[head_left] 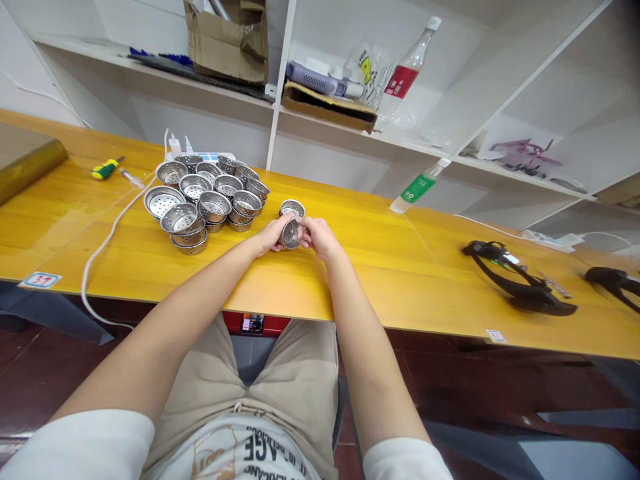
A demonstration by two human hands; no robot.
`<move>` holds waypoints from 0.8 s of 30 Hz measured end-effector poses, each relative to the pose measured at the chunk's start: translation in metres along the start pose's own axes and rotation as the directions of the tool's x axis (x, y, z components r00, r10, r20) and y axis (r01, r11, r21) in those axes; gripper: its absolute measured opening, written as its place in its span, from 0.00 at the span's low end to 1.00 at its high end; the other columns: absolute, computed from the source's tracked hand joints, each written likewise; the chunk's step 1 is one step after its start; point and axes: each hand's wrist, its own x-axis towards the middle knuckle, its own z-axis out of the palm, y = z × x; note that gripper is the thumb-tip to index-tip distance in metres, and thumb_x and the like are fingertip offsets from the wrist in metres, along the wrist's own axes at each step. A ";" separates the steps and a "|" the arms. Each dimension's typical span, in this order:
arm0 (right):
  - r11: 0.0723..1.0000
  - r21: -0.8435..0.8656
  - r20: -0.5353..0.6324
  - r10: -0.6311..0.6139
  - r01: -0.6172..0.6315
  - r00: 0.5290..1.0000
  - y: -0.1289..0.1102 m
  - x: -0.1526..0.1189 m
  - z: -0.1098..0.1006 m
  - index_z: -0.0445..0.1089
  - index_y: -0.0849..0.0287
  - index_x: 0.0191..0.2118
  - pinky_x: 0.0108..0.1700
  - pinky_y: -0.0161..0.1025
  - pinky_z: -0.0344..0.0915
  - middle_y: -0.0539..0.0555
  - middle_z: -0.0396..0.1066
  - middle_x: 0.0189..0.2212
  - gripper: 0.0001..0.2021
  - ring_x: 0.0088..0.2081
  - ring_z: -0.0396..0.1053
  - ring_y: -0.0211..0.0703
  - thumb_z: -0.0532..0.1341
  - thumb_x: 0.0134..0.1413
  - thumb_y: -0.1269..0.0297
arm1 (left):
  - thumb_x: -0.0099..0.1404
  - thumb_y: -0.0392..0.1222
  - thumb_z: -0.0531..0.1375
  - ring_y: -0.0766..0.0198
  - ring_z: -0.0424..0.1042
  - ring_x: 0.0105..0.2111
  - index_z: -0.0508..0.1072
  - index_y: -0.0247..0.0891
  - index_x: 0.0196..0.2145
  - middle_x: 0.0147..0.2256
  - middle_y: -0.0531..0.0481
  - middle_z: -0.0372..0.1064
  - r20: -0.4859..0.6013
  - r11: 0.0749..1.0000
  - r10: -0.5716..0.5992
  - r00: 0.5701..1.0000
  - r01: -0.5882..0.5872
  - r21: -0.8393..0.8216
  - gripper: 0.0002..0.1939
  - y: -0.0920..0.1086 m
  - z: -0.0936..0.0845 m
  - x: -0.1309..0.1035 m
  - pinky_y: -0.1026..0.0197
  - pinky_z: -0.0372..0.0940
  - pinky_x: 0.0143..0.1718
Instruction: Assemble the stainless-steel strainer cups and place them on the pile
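Observation:
A small perforated metal cup (pixel 291 235) is tilted between my two hands, just above the yellow table. My left hand (pixel 273 236) is closed round its left side. On the right side, the fingers of my right hand (pixel 315 237) are pressed against the cup's rim. Right behind my hands, another metal cup (pixel 293 207) stands on the table, partly hidden by them. To the left is a cluster of similar cups (pixel 215 206), several of them stacked on one another.
The yellow table (pixel 370 280) carries a green screwdriver (pixel 105 169), a white cable (pixel 111 233), a bottle with a green label (pixel 419 187) and a black headset (pixel 520 277). White shelves (pixel 277 123) stand behind. A phone (pixel 253 324) lies below the table edge.

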 end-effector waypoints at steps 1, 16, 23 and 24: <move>1.000 -0.005 0.005 -0.001 0.001 1.000 0.000 0.000 0.000 0.65 0.57 0.17 0.19 0.32 0.49 0.44 0.50 0.08 0.23 0.13 0.52 0.32 0.65 0.55 0.48 | 0.62 0.80 0.52 0.72 0.49 0.10 0.72 0.38 0.26 0.13 0.50 0.60 0.008 1.000 -0.002 1.000 0.002 -0.002 0.38 0.000 0.000 0.000 0.67 0.37 0.13; 1.000 0.023 -0.029 -0.013 0.014 0.999 0.000 0.002 0.002 0.66 0.58 0.17 0.18 0.32 0.48 0.44 0.51 0.09 0.23 0.13 0.52 0.31 0.65 0.55 0.48 | 0.63 0.77 0.53 0.72 0.51 0.10 0.72 0.38 0.26 0.15 0.50 0.62 0.010 1.000 0.013 1.000 -0.013 -0.011 0.36 -0.005 -0.003 0.004 0.67 0.38 0.13; 0.998 0.044 -0.053 -0.034 0.036 0.998 0.006 0.006 0.001 0.70 0.59 0.20 0.18 0.32 0.47 0.43 0.52 0.10 0.25 0.14 0.50 0.30 0.69 0.51 0.42 | 0.64 0.77 0.54 0.72 0.52 0.10 0.71 0.37 0.28 0.15 0.53 0.60 -0.067 0.998 0.018 0.998 -0.022 -0.056 0.36 -0.001 0.001 0.001 0.68 0.39 0.12; 0.997 0.059 -0.057 -0.039 0.043 0.998 0.006 0.005 0.001 0.70 0.59 0.20 0.18 0.32 0.46 0.43 0.52 0.11 0.25 0.14 0.50 0.30 0.69 0.50 0.41 | 0.64 0.76 0.54 0.72 0.52 0.10 0.71 0.37 0.28 0.15 0.53 0.60 -0.067 0.998 0.015 0.998 -0.019 -0.065 0.35 0.000 0.001 0.000 0.68 0.39 0.12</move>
